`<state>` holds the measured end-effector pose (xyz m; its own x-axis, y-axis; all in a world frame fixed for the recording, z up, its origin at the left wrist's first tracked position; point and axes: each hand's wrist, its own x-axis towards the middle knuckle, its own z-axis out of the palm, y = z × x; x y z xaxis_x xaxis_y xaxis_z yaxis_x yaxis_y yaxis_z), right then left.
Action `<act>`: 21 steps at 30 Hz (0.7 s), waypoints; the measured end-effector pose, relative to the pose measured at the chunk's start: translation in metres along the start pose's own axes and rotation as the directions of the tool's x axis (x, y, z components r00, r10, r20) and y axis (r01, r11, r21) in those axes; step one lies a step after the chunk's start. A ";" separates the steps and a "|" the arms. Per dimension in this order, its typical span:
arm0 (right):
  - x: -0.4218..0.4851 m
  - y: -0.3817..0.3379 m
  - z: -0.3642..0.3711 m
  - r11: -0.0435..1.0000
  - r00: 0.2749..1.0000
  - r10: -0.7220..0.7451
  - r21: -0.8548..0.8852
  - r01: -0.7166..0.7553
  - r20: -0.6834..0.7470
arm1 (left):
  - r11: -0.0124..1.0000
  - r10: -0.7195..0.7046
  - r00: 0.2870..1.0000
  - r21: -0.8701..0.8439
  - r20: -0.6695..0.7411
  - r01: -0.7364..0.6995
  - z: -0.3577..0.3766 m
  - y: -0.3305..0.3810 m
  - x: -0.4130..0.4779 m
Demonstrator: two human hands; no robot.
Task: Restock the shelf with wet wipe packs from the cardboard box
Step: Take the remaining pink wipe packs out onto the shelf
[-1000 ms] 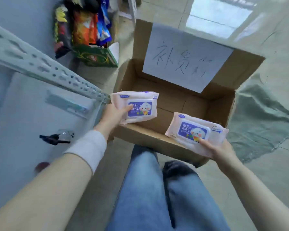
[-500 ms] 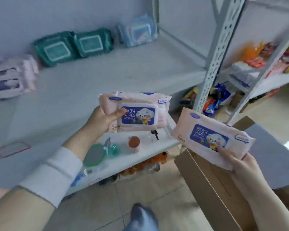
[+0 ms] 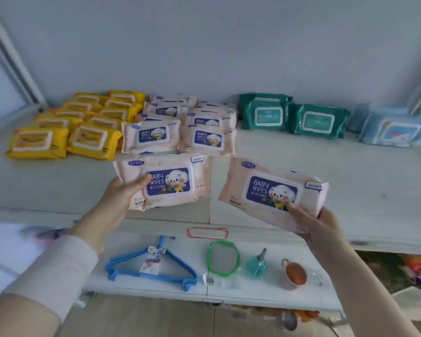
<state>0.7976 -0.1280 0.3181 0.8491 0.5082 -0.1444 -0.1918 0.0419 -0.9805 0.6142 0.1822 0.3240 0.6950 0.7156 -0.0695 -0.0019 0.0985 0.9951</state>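
Observation:
My left hand (image 3: pixel 117 205) grips a pink baby wipes pack (image 3: pixel 170 181) by its left end, held above the front of the white shelf (image 3: pixel 301 166). My right hand (image 3: pixel 319 224) grips a second pink baby wipes pack (image 3: pixel 265 190) by its lower right corner, tilted, also over the shelf's front edge. Behind them on the shelf lie two rows of matching pink packs (image 3: pixel 180 127), several deep. The cardboard box is out of view.
Yellow wipe packs (image 3: pixel 66 127) fill the shelf's left side, green packs (image 3: pixel 292 117) and blue packs (image 3: pixel 389 127) lie at the right. The lower shelf (image 3: pixel 260 291) holds blue hangers (image 3: pixel 151 268), a green mirror (image 3: pixel 223 259), a teal bottle (image 3: pixel 257 263) and an orange cup (image 3: pixel 294 276).
The view has swung from the cardboard box up to the shelf. Both hands carried their pink packs from the box to the shelf's front, facing the pink rows.

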 end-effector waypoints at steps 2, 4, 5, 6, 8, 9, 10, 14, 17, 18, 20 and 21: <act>0.026 0.002 0.046 1.000 1.000 0.024 0.004 -0.024 0.001 | 1.000 -0.025 0.999 0.000 -0.021 0.025 -0.026 -0.001 0.025; 0.050 0.003 0.079 0.999 0.999 0.035 -0.012 -0.035 -0.003 | 0.999 -0.047 0.999 0.018 -0.020 0.047 -0.042 -0.003 0.050; 0.064 0.003 0.090 0.999 0.999 0.036 -0.026 -0.036 -0.003 | 0.998 -0.055 0.998 0.042 -0.008 0.055 -0.047 -0.003 0.062; 0.077 0.003 0.099 0.998 0.999 0.037 -0.048 -0.037 -0.004 | 0.996 -0.064 0.998 0.068 0.001 0.064 -0.051 -0.003 0.075; 0.104 0.004 0.114 0.993 0.999 0.043 -0.112 -0.043 -0.008 | 0.991 -0.063 0.998 0.121 0.012 0.061 -0.056 -0.003 0.098; 0.120 0.007 0.121 0.988 0.999 0.048 -0.145 -0.048 -0.010 | 0.985 -0.054 0.999 0.162 0.002 0.053 -0.059 -0.003 0.109; 0.132 0.009 0.123 0.981 0.999 0.039 -0.189 -0.044 -0.030 | 0.973 -0.040 0.999 0.227 0.000 0.039 -0.058 0.000 0.117; 0.173 0.019 0.126 0.813 0.992 -0.022 -0.580 -0.054 -0.123 | 0.747 0.110 0.981 0.665 -0.157 0.023 -0.052 0.005 0.150; 0.178 0.020 0.126 0.613 0.986 -0.053 -0.785 -0.093 -0.158 | 0.625 0.234 0.947 0.780 -0.221 0.028 -0.045 0.002 0.156; 0.176 0.017 0.126 0.576 0.985 -0.050 -0.810 -0.106 -0.164 | 0.575 0.274 0.942 0.818 -0.194 0.000 -0.045 0.001 0.157; 0.170 0.003 0.130 0.519 0.988 -0.061 -0.850 -0.090 -0.141 | 0.416 0.352 0.934 0.904 -0.064 -0.095 -0.048 0.002 0.159; 0.167 -0.007 0.135 0.473 0.991 -0.086 -0.880 -0.051 -0.103 | 0.304 0.380 0.925 0.941 0.026 -0.151 -0.051 0.005 0.161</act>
<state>0.8743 0.0732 0.3183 0.9087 0.4111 -0.0727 0.2991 -0.7626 -0.5736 0.6889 0.3333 0.3146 0.6604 0.6813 0.3158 0.5708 -0.7286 0.3785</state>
